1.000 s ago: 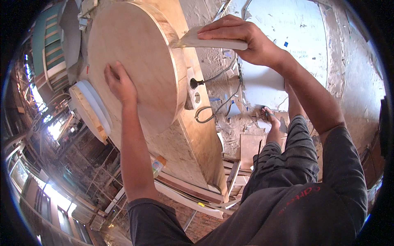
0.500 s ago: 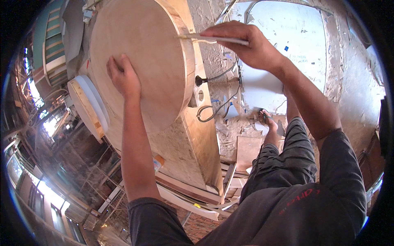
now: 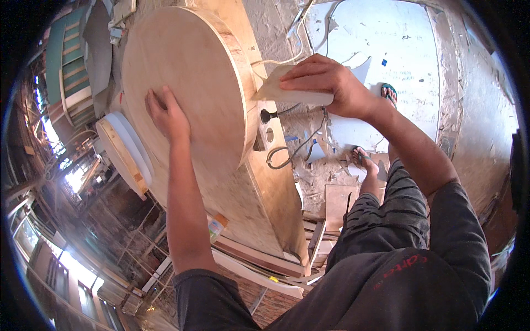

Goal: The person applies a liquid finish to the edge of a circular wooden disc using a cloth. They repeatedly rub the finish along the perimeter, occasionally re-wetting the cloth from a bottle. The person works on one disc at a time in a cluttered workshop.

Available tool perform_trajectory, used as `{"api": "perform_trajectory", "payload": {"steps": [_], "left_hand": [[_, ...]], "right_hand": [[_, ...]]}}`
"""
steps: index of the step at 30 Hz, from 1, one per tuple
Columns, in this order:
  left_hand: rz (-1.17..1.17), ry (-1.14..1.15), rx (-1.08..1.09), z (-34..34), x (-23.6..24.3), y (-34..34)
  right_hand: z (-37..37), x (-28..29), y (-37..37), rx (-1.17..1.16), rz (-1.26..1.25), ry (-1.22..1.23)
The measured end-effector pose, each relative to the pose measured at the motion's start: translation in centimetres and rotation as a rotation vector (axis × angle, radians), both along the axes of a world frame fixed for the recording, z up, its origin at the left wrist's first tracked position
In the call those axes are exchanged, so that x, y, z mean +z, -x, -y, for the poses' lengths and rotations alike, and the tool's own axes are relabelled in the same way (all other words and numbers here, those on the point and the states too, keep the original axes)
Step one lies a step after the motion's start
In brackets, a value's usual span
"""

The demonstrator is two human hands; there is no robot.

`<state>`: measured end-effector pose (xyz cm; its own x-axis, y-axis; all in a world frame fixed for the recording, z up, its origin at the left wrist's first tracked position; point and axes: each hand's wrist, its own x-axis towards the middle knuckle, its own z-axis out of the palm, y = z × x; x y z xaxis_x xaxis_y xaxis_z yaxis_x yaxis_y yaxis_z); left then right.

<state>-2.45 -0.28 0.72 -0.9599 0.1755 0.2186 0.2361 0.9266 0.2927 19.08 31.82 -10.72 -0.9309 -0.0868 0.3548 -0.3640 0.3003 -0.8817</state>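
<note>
A large round wooden board [image 3: 187,105] with a thick curved edge lies on the wooden workbench [image 3: 270,193]. My left hand [image 3: 168,117] rests on its top face, thumb and fingers apart, holding nothing. Between the thumb and fingers of my right hand [image 3: 331,83] is a thin, flat, pale scraper-like piece [image 3: 301,97]. Its broad face shows, and its left corner reaches the curved edge of the board. Whether that corner touches the wood, I cannot tell.
Left of the board stands a smaller round piece [image 3: 124,151] with a white band. A black plug [image 3: 267,116] and a looped cable [image 3: 279,158] hang at the bench's right side. A white sheet [image 3: 408,66] and scraps lie on the floor by my feet. Wood strips [image 3: 259,258] lie near the bench's end.
My right hand has come nearer along the board's edge, and the scraper-like piece has turned from edge-on to show its broad face. My left hand stays on the board.
</note>
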Motion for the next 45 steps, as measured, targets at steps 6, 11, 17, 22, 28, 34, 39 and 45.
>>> {"api": "perform_trajectory", "payload": {"steps": [6, 11, 17, 22, 28, 34, 39, 45], "left_hand": [[0.02, -0.069, 0.012, -0.8, 0.0, -0.6], [-0.012, -0.006, 0.001, 0.1, -0.2, -0.3], [-0.001, -0.043, 0.009, -0.9, -0.1, -0.7], [-0.041, 0.032, 0.004, 0.6, -0.3, -0.1], [-0.034, 0.026, 0.002, -0.1, -0.6, 0.0], [-0.042, 0.038, 0.004, 0.2, -0.5, 0.2], [-0.019, 0.047, 0.004, -0.2, -0.5, -0.1], [-0.023, 0.05, -0.022, 0.2, -0.4, 0.2]], "right_hand": [[-0.5, 3.8, 0.7, -0.088, 0.201, 0.439], [2.2, 6.1, -1.0, -0.255, 0.309, 0.436], [4.4, 5.2, -1.7, -0.37, 0.239, 0.32], [2.5, 5.4, 1.6, -0.392, 0.199, 0.246], [2.3, 3.2, 1.9, -0.306, 0.113, 0.13], [4.3, 3.8, -1.3, -0.244, 0.069, 0.189], [5.9, 4.3, -3.0, -0.287, 0.074, 0.251], [6.7, 4.5, -3.9, -0.26, 0.157, 0.279]]}}
